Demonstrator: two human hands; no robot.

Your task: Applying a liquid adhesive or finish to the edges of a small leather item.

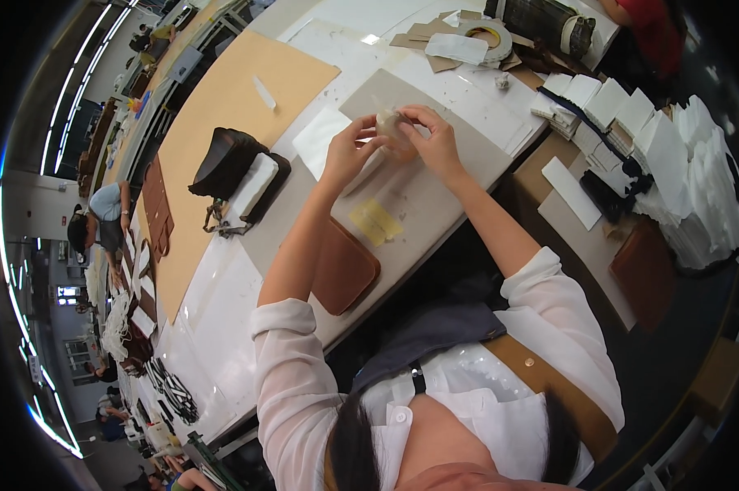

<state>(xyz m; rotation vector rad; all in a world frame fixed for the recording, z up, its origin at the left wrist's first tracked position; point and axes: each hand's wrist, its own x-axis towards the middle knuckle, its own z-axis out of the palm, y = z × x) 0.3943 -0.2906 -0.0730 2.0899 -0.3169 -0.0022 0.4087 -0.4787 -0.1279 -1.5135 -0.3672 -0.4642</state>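
Left hand: at pale item; cannot tell whether grip pinches
Right hand: grip pinching pale item
Black bag: left of yellow patch
Brown panel: nearer than patch

White tabletop: extends diagonally across the room. Beyond its left edge: pale wall and rows of lit, linear ceiling lights. Beyond its right edge: dark floor.

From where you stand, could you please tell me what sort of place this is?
Likely a leather-goods workshop, judging by the brown round-cornered leather-like piece, black leather-like bag and piled white flat pieces.
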